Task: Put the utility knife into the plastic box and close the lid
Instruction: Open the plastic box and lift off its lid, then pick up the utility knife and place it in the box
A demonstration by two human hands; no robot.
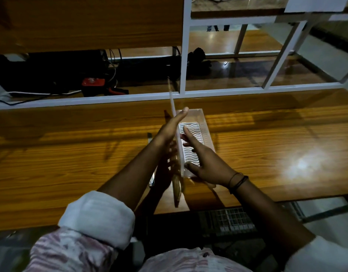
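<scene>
Head view: plastic box [196,122] lengthwise away, lid [174,107] upright.

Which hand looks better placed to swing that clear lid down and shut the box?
Probably the left hand: its flat palm rests against the outer face of the upright lid, so it could push it down. The right hand hovers over the open plastic box, in the lid's path.

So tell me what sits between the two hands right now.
In the head view, the clear lid stands raised on edge between the left hand and the right hand. The left palm lies flat against it; the right hand reaches over the open plastic box.
</scene>
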